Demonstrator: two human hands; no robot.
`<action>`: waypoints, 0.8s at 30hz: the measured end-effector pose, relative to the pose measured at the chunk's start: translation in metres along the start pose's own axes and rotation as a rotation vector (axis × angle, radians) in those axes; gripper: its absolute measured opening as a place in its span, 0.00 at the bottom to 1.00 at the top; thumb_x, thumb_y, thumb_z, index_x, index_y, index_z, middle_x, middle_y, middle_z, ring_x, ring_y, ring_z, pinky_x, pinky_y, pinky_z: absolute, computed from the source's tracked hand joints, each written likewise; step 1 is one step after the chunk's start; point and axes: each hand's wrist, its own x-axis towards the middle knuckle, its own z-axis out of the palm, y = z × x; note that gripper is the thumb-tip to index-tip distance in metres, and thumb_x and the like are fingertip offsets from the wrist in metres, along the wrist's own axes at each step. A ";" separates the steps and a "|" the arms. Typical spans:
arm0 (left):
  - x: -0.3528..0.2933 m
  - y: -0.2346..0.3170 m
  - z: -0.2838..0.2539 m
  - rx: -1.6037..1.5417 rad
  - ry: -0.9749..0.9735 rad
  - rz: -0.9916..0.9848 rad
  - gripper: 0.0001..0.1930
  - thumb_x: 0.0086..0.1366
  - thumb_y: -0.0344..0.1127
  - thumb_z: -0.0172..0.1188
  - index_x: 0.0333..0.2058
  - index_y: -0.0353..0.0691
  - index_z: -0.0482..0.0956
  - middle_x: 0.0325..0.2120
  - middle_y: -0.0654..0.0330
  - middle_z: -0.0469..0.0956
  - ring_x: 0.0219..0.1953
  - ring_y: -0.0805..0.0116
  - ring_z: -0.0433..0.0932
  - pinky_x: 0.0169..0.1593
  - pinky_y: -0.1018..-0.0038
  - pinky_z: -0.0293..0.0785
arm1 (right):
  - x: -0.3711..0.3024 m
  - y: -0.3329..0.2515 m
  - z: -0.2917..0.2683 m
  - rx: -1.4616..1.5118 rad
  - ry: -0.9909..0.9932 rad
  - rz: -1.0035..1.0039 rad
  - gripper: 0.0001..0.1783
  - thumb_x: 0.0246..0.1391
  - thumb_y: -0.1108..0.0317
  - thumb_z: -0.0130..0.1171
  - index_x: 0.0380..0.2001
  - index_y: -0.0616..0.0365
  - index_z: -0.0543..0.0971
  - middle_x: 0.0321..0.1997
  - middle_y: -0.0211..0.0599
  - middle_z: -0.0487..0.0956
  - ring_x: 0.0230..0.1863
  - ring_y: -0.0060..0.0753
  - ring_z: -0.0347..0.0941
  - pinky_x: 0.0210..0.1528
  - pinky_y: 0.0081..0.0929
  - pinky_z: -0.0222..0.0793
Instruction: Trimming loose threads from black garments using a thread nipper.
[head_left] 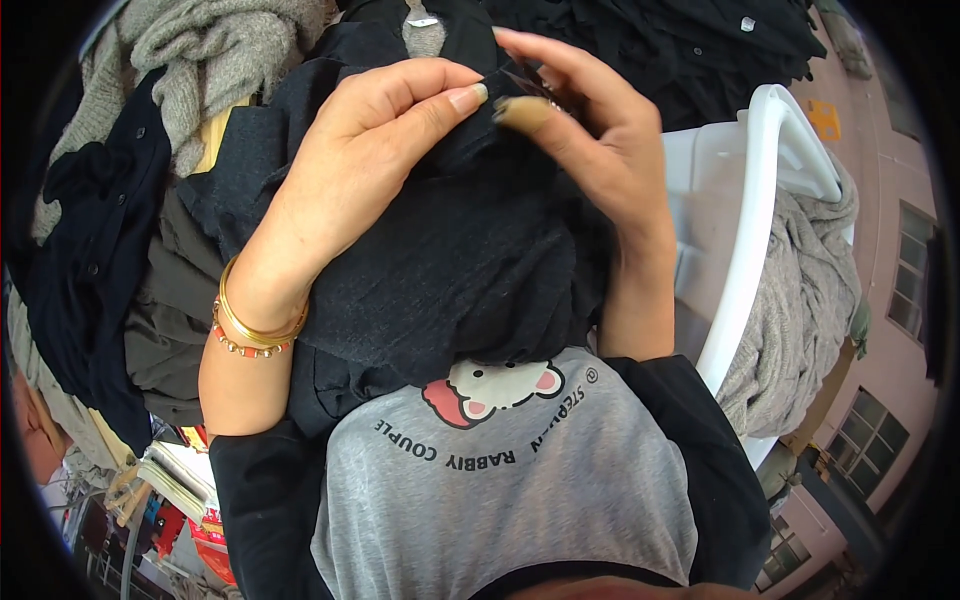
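Note:
A dark navy knit garment (440, 260) lies bunched over my lap and chest. My left hand (385, 120), with gold bangles and a beaded bracelet at the wrist, pinches an edge of this garment between thumb and forefinger. Close by on the right, my right hand (600, 130) curls around a small dark, pointed tool that looks like thread snips (528, 82); its fingers hide most of it. A tan cover (525, 114) wraps the right thumb tip. The tool's tip is beside the pinched edge.
To the right stands a white plastic basket (750, 220), with grey knitwear (800, 300) beyond its rim. Grey-beige knits (220, 60) and a dark buttoned garment (105, 220) are heaped on the left. More black garments (660, 50) lie at the far side.

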 end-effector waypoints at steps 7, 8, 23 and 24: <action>0.002 -0.001 -0.008 -0.068 -0.093 -0.119 0.12 0.70 0.36 0.56 0.43 0.34 0.81 0.29 0.73 0.77 0.34 0.87 0.70 0.38 0.87 0.66 | -0.008 0.008 -0.009 0.028 0.083 0.124 0.07 0.55 0.70 0.67 0.36 0.60 0.81 0.30 0.22 0.79 0.29 0.08 0.70 0.31 0.07 0.63; 0.002 0.000 -0.008 -0.070 -0.099 -0.118 0.12 0.70 0.36 0.56 0.43 0.34 0.81 0.29 0.73 0.77 0.34 0.87 0.70 0.38 0.87 0.66 | -0.007 0.010 -0.010 0.092 0.145 0.073 0.08 0.55 0.69 0.68 0.35 0.61 0.81 0.27 0.20 0.76 0.27 0.07 0.67 0.29 0.07 0.60; 0.002 0.005 -0.012 -0.120 -0.034 -0.139 0.11 0.70 0.31 0.54 0.46 0.30 0.78 0.37 0.66 0.80 0.41 0.82 0.76 0.48 0.85 0.70 | -0.006 -0.006 -0.014 -0.178 0.014 -0.146 0.21 0.52 0.75 0.65 0.51 0.54 0.80 0.32 0.24 0.70 0.31 0.14 0.65 0.32 0.10 0.60; 0.002 0.005 -0.012 -0.131 -0.030 -0.129 0.11 0.70 0.31 0.54 0.46 0.30 0.78 0.37 0.66 0.80 0.41 0.82 0.76 0.48 0.85 0.70 | -0.005 -0.003 -0.012 -0.175 0.013 -0.179 0.22 0.50 0.77 0.65 0.50 0.55 0.81 0.32 0.27 0.72 0.31 0.17 0.68 0.32 0.13 0.64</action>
